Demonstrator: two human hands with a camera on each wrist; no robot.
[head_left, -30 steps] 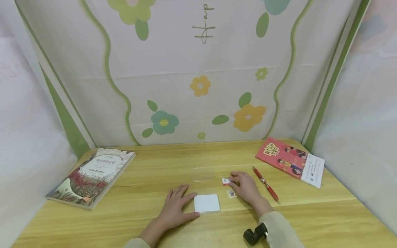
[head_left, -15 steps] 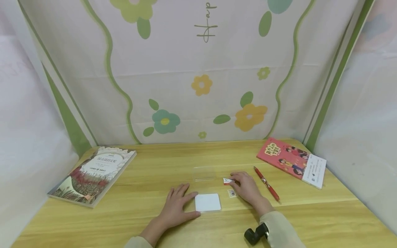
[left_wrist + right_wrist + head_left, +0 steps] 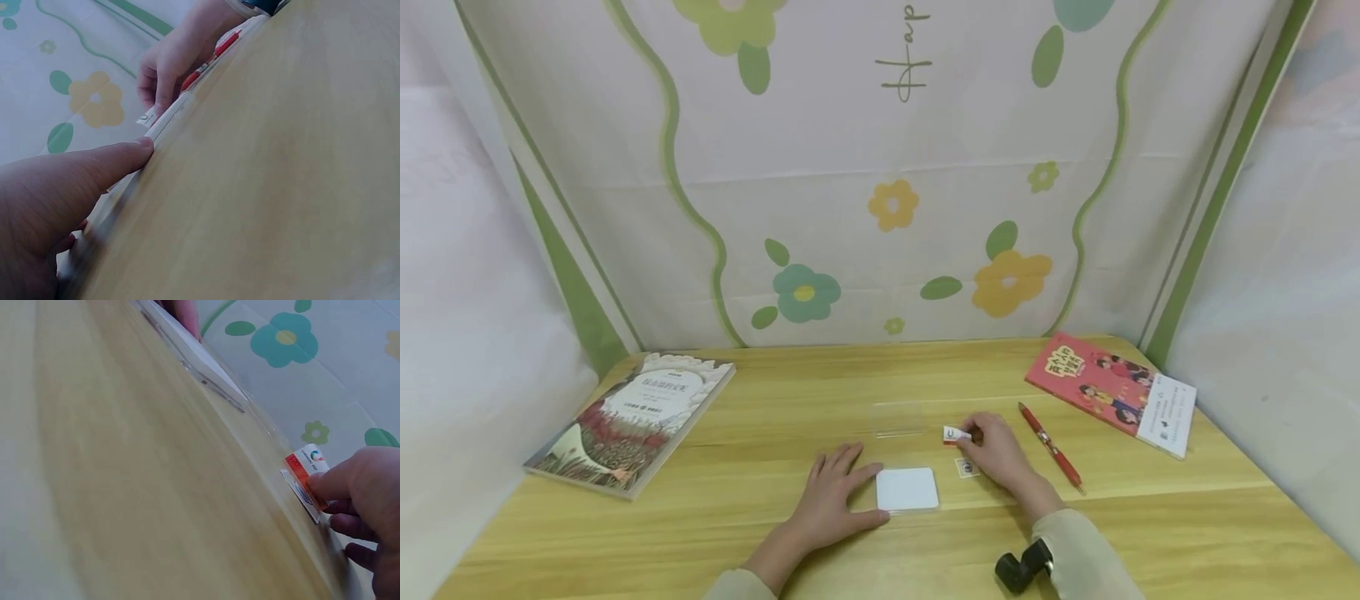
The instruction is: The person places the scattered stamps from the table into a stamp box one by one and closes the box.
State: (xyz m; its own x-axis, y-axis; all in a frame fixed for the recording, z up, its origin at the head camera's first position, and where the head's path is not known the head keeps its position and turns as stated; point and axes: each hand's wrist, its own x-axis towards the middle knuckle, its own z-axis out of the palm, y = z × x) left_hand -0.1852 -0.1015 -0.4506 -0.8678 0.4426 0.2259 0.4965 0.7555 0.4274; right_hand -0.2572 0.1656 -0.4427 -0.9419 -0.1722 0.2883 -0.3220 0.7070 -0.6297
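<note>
My right hand (image 3: 1000, 454) pinches a small red-and-white stamp (image 3: 953, 434) between thumb and fingers. In the right wrist view that stamp (image 3: 306, 461) is tilted up, printed with a colourful logo and small lettering. A second small square stamp (image 3: 967, 468) with a round emblem lies on the table just in front of it. To the left lies a flat clear case (image 3: 910, 511) with a white card (image 3: 907, 487) in it. My left hand (image 3: 829, 504) rests on the table with fingers spread, its forefinger and thumb touching the case's left corners.
A thin clear plastic cover (image 3: 898, 421) lies behind the case. Right of my right hand is a red pen (image 3: 1051, 447), with a red-and-white book (image 3: 1111, 392) beyond. Another book (image 3: 632, 425) lies at the far left. Patterned cloth (image 3: 887, 283) rises behind the table.
The stamp in my right hand has tilted up from the table in my fingers. My left hand keeps its place at the case. The head view has shifted slightly.
</note>
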